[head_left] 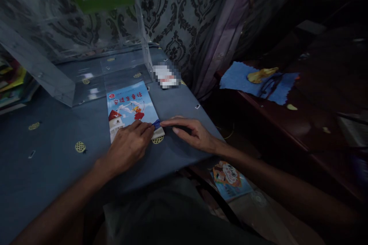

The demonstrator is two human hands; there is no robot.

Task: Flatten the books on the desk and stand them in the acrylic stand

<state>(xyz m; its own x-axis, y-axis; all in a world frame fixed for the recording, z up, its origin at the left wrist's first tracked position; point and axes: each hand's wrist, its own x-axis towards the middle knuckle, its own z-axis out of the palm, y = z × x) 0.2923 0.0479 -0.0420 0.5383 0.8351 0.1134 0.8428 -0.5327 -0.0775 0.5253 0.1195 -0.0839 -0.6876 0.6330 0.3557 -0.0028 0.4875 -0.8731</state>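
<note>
A picture book (129,101) with a light-blue cover and red Chinese characters lies shut on the cloth-covered table. My left hand (133,139) rests on the lower part of its cover, fingers laid over the surface. At the book's right edge is my right hand (194,134), its index finger stretched towards the lower right corner and its thumb apart. The fingertips of both hands are close together there. Whether the right fingertip touches the book is hard to tell. The left hand hides part of the cover's lower picture.
A clear acrylic stand (66,95) is behind the book, and a pixelated item (166,76) lies to its right. Colourful books (17,84) are stacked at far left. Another book (230,180) lies below the table. A blue cloth (235,78) with a yellowish object (261,74) sits on the dark red surface.
</note>
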